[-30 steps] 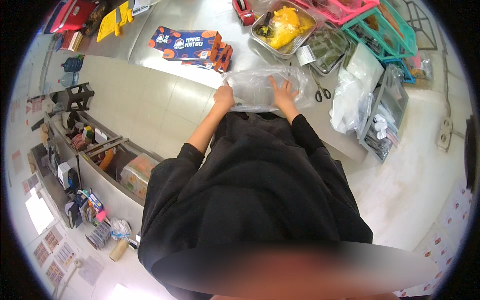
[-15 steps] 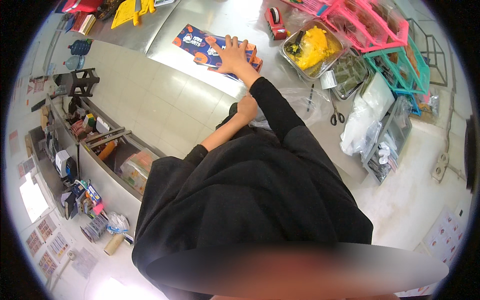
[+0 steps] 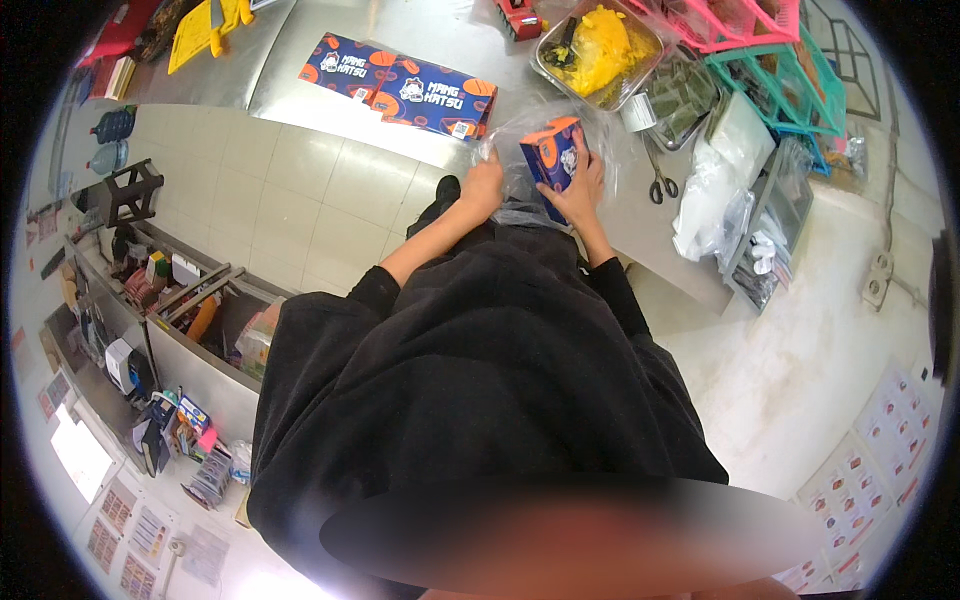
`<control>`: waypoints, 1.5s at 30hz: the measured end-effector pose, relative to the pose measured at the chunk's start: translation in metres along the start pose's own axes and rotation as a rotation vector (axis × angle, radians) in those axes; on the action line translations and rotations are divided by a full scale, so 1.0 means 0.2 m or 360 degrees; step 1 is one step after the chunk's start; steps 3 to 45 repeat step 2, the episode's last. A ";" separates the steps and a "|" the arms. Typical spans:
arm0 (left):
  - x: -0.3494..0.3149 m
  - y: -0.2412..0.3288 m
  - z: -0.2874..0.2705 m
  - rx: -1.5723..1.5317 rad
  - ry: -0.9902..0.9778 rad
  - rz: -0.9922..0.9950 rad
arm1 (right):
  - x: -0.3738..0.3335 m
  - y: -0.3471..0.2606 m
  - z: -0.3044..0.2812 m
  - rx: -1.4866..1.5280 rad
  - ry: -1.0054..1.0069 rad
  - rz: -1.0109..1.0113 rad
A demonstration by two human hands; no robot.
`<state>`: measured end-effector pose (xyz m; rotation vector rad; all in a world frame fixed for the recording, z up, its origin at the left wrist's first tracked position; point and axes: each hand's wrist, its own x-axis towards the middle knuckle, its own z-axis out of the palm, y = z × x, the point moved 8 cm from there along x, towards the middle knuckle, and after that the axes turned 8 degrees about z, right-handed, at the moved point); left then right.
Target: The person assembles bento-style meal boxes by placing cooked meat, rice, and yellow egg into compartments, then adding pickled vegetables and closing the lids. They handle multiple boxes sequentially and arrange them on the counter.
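Observation:
My right hand (image 3: 580,190) is closed around a blue and orange cardboard box (image 3: 553,158). This box is tilted, near the table's front edge, with a clear plastic bag (image 3: 512,150) around or behind it; whether it is inside the bag I cannot tell. At the bag's left side my left hand (image 3: 482,188) is closed, gripping the edge of the plastic. Farther off, side by side on the steel table, lie two more printed boxes, a left one (image 3: 335,62) and a right one (image 3: 435,97), with no hand on them.
A steel tray of yellow food (image 3: 600,50) stands behind the held box, beside a tray of dark green pieces (image 3: 682,100). Black scissors (image 3: 662,185), white plastic bags (image 3: 722,185) and pink (image 3: 725,25) and teal baskets (image 3: 790,85) are at the right. A yellow cutting board (image 3: 195,40) lies far left.
My right hand has lifted a box off the others and brought it right and nearer, to the plastic bag. My left hand has shifted slightly toward the table. The whole view has shifted a little.

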<state>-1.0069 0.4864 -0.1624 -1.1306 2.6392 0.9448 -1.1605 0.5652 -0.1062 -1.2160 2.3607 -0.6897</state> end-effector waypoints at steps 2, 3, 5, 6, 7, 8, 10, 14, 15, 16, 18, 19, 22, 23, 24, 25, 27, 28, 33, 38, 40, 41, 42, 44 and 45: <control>-0.02 0.00 0.05 0.0017 -0.0048 -0.0072 | -0.05 0.17 0.09 -0.0360 -0.0185 0.0185; -0.02 0.00 0.05 0.0017 -0.0048 -0.0072 | -0.05 0.17 0.09 -0.0360 -0.0185 0.0185; -0.02 0.00 0.05 0.0017 -0.0048 -0.0072 | -0.05 0.17 0.09 -0.0360 -0.0185 0.0185; -0.02 0.00 0.05 0.0017 -0.0048 -0.0072 | -0.05 0.17 0.09 -0.0360 -0.0185 0.0185; -0.02 0.00 0.05 0.0017 -0.0048 -0.0072 | -0.05 0.17 0.09 -0.0360 -0.0185 0.0185; -0.02 0.00 0.05 0.0017 -0.0048 -0.0072 | -0.05 0.17 0.09 -0.0360 -0.0185 0.0185; -0.02 0.00 0.05 0.0017 -0.0048 -0.0072 | -0.05 0.17 0.09 -0.0360 -0.0185 0.0185; -0.02 0.00 0.05 0.0017 -0.0048 -0.0072 | -0.05 0.17 0.09 -0.0360 -0.0185 0.0185; -0.02 0.00 0.05 0.0017 -0.0048 -0.0072 | -0.05 0.17 0.09 -0.0360 -0.0185 0.0185; -0.02 0.00 0.05 0.0017 -0.0048 -0.0072 | -0.05 0.17 0.09 -0.0360 -0.0185 0.0185; -0.02 0.00 0.05 0.0017 -0.0048 -0.0072 | -0.05 0.17 0.09 -0.0360 -0.0185 0.0185; -0.02 0.00 0.05 0.0017 -0.0048 -0.0072 | -0.05 0.17 0.09 -0.0360 -0.0185 0.0185; -0.02 0.00 0.05 0.0017 -0.0048 -0.0072 | -0.05 0.17 0.09 -0.0360 -0.0185 0.0185; -0.02 0.00 0.05 0.0017 -0.0048 -0.0072 | -0.05 0.17 0.09 -0.0360 -0.0185 0.0185; -0.02 0.00 0.05 0.0017 -0.0048 -0.0072 | -0.05 0.17 0.09 -0.0360 -0.0185 0.0185; -0.02 0.00 0.05 0.0017 -0.0048 -0.0072 | -0.05 0.17 0.09 -0.0360 -0.0185 0.0185; -0.02 0.00 0.05 0.0017 -0.0048 -0.0072 | -0.05 0.17 0.09 -0.0360 -0.0185 0.0185; -0.02 0.00 0.05 0.0017 -0.0048 -0.0072 | -0.05 0.17 0.09 -0.0360 -0.0185 0.0185; -0.02 0.00 0.05 0.0017 -0.0048 -0.0072 | -0.05 0.17 0.09 -0.0360 -0.0185 0.0185; -0.02 0.00 0.05 0.0017 -0.0048 -0.0072 | -0.05 0.17 0.09 -0.0360 -0.0185 0.0185; -0.02 0.00 0.05 0.0017 -0.0048 -0.0072 | -0.05 0.17 0.09 -0.0360 -0.0185 0.0185; -0.02 0.00 0.05 0.0017 -0.0048 -0.0072 | -0.05 0.17 0.09 -0.0360 -0.0185 0.0185; -0.02 0.00 0.05 0.0017 -0.0048 -0.0072 | -0.05 0.17 0.09 -0.0360 -0.0185 0.0185; -0.02 0.00 0.05 0.0017 -0.0048 -0.0072 | -0.05 0.17 0.09 -0.0360 -0.0185 0.0185; -0.02 0.00 0.05 0.0017 -0.0048 -0.0072 | -0.05 0.17 0.09 -0.0360 -0.0185 0.0185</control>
